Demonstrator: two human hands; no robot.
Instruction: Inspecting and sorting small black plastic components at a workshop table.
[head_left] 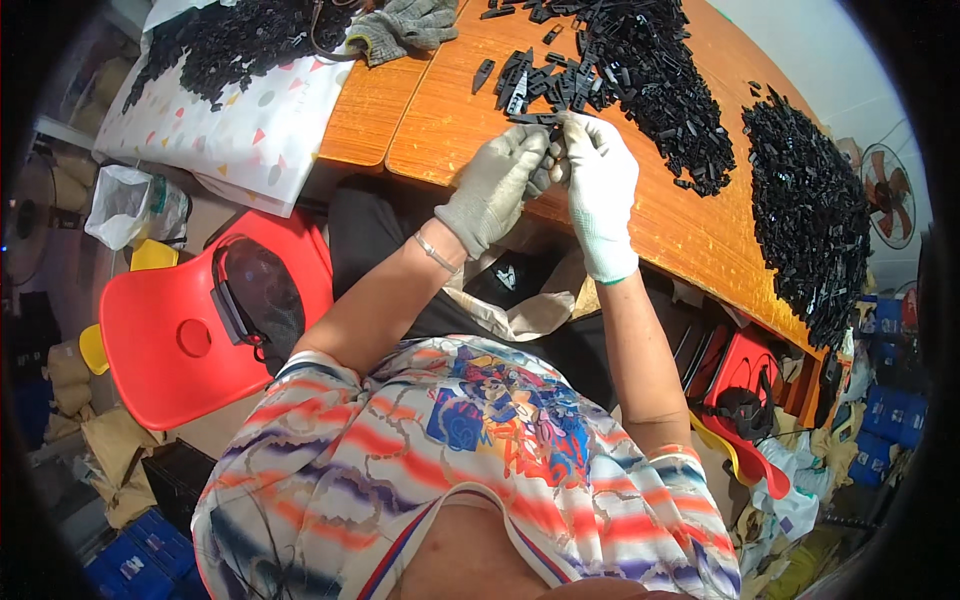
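I note a small black plastic part point(553, 148) pinched between both gloved hands just above the worktop's point(660, 225) near edge. Left hand point(497, 185) and right hand point(598, 190) meet fingertip to fingertip, both closed on it. Its long axis I cannot tell; the loose black pieces point(560, 85) lie just beyond, nearer the right hand.

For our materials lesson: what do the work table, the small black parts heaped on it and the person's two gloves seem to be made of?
Table: probably wood or wood laminate, orange-brown with visible grain and a slight sheen.
Small black parts: likely moulded plastic, uniform dark and faintly glossy.
Left hand glove: grey knitted fabric, matt.
Right hand glove: white knitted fabric with a green cuff edge.
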